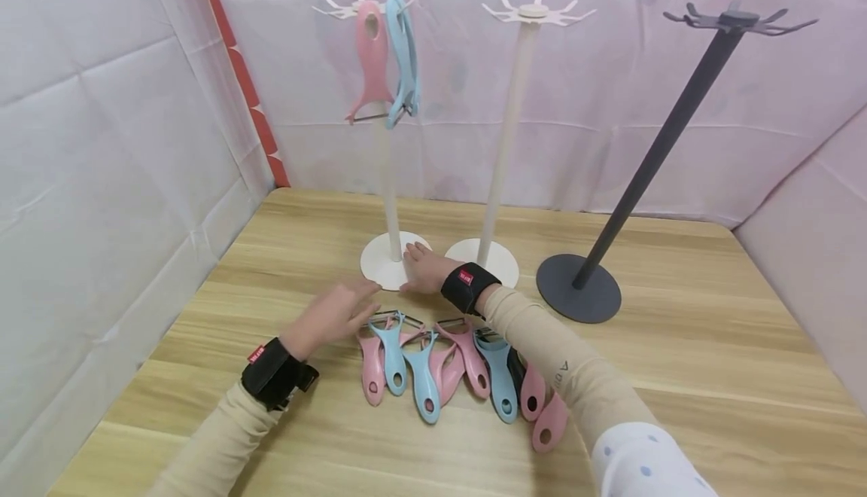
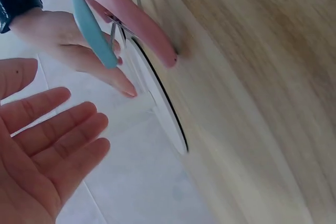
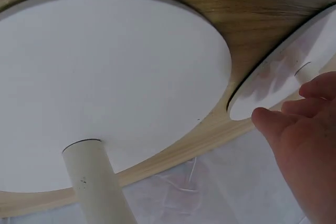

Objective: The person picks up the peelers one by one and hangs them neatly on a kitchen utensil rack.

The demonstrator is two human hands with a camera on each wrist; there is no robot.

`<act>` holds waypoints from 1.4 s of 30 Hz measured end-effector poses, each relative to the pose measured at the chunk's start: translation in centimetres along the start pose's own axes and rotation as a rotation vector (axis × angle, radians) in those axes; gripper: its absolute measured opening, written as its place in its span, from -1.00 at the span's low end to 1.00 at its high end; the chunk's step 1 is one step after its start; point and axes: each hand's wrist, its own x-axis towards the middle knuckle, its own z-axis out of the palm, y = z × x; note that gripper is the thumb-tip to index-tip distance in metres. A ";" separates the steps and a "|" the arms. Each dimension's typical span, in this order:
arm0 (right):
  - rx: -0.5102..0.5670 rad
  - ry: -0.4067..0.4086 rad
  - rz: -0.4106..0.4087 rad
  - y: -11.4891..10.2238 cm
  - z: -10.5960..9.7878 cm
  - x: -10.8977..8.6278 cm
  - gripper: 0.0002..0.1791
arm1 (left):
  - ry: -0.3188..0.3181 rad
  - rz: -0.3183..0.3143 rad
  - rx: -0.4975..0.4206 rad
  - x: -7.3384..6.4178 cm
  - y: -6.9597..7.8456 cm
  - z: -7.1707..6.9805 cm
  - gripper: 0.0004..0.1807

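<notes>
My left hand [image 1: 330, 318], fingers extended and holding nothing, hovers just left of a pile of peelers; its spread palm [image 2: 42, 150] shows in the left wrist view. My right hand [image 1: 430, 267] reaches over the round base [image 1: 375, 262] of the left white stand, fingers straight. In the right wrist view the same hand [image 3: 310, 135] overlaps that base's edge. Several Y-shaped peelers lie before me, among them a blue peeler [image 1: 423, 380] and a pink peeler [image 1: 372, 369]. From the left stand's hooks hang another pink peeler [image 1: 372, 53] and a blue one [image 1: 404, 60].
A second white stand [image 1: 504, 135] rises in the middle, its base [image 3: 105, 72] large in the right wrist view. To the right stands a dark grey stand [image 1: 657, 158] with bare hooks. Pale cloth walls [image 1: 115, 143] border the wooden table [image 1: 704, 346].
</notes>
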 end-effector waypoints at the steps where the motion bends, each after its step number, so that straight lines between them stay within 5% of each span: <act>1: -0.015 -0.004 0.001 0.1 0.2 0.1 -0.14 | -0.006 0.010 -0.002 0.1 0.1 0.0 -0.65; 10: -0.060 -0.064 0.045 0.3 1.7 0.7 -0.09 | -0.072 0.136 0.022 0.5 1.0 -0.1 -0.61; 18: -0.124 0.008 0.006 0.8 2.5 0.9 -0.12 | -0.176 0.279 0.087 0.5 2.3 0.2 -0.65; 29: -0.167 0.040 -0.012 0.3 2.4 0.1 -0.16 | -0.325 0.276 0.137 0.7 4.1 0.7 -0.49; 42: -0.156 0.050 0.009 0.0 2.4 -0.2 -0.16 | -0.298 0.335 0.273 0.8 4.4 1.8 -0.77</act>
